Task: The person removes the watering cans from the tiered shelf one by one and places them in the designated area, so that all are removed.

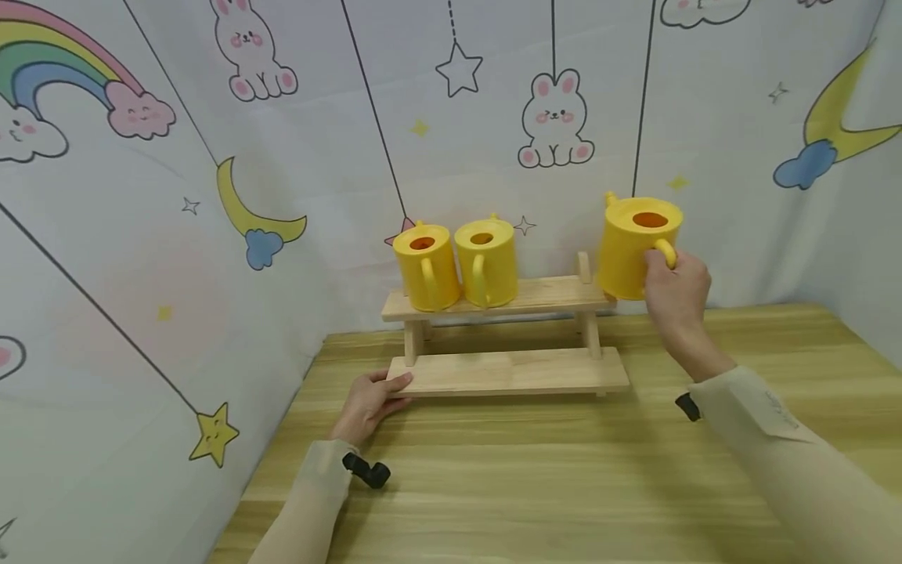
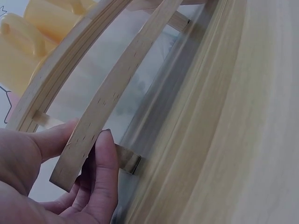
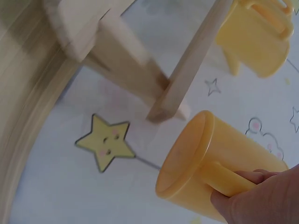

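Observation:
My right hand [image 1: 678,294] grips the handle of a yellow watering can [image 1: 623,262], held up at the right end of the rack's top shelf. In the right wrist view, fingers and thumb wrap the handle of this can [image 3: 187,158], whose underside faces the camera. Two more yellow watering cans, the left one [image 1: 423,274] and the middle one [image 1: 500,270], stand side by side on the left part of the top shelf [image 1: 550,294]. My left hand [image 1: 366,403] pinches the left end of the lower shelf board [image 2: 105,105], thumb on one face and fingers on the other.
The two-tier wooden rack stands on a wood-grain table [image 1: 493,478], close to the back wall cloth [image 1: 465,172] printed with rabbits, stars and moons. A short wooden peg [image 1: 584,268] rises near the top shelf's right end. Another cloth-covered wall [image 1: 127,329] borders the table's left side.

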`<state>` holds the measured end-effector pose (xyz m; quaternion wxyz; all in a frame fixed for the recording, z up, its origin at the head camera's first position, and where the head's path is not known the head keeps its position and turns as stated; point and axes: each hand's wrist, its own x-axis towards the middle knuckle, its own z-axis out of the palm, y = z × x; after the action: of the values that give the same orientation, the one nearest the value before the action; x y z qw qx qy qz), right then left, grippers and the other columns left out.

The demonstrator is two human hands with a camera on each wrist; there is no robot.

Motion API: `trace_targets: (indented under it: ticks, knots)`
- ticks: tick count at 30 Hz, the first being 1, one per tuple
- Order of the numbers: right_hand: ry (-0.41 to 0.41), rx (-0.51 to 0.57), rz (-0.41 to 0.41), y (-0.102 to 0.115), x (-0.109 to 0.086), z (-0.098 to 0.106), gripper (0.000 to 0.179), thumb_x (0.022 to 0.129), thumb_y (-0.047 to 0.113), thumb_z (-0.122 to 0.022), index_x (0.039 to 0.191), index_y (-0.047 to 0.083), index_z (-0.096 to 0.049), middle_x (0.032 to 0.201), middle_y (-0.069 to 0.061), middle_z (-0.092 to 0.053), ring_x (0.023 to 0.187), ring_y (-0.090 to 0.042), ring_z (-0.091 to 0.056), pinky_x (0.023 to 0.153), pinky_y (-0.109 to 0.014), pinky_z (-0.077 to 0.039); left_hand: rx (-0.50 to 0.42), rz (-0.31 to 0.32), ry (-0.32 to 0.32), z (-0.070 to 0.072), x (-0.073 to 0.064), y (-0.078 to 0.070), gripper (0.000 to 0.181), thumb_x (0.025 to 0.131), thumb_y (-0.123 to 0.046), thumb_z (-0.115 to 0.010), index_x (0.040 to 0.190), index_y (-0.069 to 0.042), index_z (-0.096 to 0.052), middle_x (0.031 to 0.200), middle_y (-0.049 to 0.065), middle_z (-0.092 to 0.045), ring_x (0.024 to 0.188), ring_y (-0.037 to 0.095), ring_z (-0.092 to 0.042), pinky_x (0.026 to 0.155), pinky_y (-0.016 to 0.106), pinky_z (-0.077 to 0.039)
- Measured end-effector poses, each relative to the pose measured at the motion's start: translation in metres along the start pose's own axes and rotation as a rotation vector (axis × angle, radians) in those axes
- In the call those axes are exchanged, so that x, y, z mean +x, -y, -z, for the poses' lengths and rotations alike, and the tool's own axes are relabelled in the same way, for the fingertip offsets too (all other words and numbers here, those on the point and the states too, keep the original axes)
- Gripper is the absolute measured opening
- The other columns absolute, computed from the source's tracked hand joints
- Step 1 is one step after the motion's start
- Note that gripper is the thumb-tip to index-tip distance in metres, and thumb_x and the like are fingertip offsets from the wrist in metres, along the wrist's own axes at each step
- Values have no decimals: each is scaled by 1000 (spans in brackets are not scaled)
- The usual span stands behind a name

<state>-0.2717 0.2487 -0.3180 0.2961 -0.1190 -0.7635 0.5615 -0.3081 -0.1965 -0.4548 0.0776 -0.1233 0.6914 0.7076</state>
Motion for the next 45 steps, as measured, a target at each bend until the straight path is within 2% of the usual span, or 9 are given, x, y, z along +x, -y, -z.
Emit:
trace_targets:
  ticks: [4,10,15,21,25,32,37,45]
  knots:
    - [-32,-11,-21,-9,8,19,43,105,27,-50,65,12,-48,51,15,-50,46,-9,-42,41,-23,-33,-3,4,0,3,-2,0,64,104,-8,-76,155,14,-45,141,26,-59,93,13,-74,80,22,-69]
    - [-56,-42,-70,-30,19,49,46,106,29,-49,62,15,-49,52,17,-52,48,-8,-45,41,-24,-36,0,4,-4,8,-3,1,63,104,-8,-76,155,13,-46,133,21,-61,94,12,-73,81,22,-69]
    - [-79,-43,-99,-51,29,71,48,106,27,-49,60,16,-51,52,20,-55,47,-4,-48,41,-21,-37,5,3,-7,10,-5,1,64,104,-8,-75,156,13,-46,138,23,-60,97,14,-73,82,22,-69]
    - [-65,-1,-137,-75,37,97,47,108,26,-48,63,15,-55,55,18,-56,49,-4,-48,43,-20,-40,10,0,-2,11,-5,2,64,105,-10,-75,157,13,-46,141,25,-60,98,14,-74,82,22,-69]
    - [-52,-34,-135,-91,40,113,48,110,30,-45,66,13,-53,56,16,-55,50,-7,-47,45,-23,-39,9,-1,1,11,-5,2,64,105,-10,-75,157,13,-45,138,24,-61,96,12,-74,82,21,-69]
    - [-80,-59,-192,-114,47,134,49,109,29,-48,63,15,-55,54,18,-55,52,-5,-50,48,-20,-43,6,4,-2,12,-4,3,66,105,-9,-74,159,12,-42,139,25,-59,93,11,-74,81,20,-68]
    - [-80,-72,-232,-129,50,146,50,109,30,-48,61,16,-52,51,16,-52,50,-8,-47,46,-23,-41,6,-1,9,11,-4,4,68,105,-10,-75,159,13,-42,137,24,-60,91,10,-75,80,20,-68]
    - [-68,-157,-256,-150,52,161,49,108,33,-45,62,18,-52,52,17,-48,52,-8,-47,47,-24,-41,7,-1,12,10,-6,6,69,105,-11,-75,159,13,-41,140,26,-61,92,11,-76,81,20,-68]
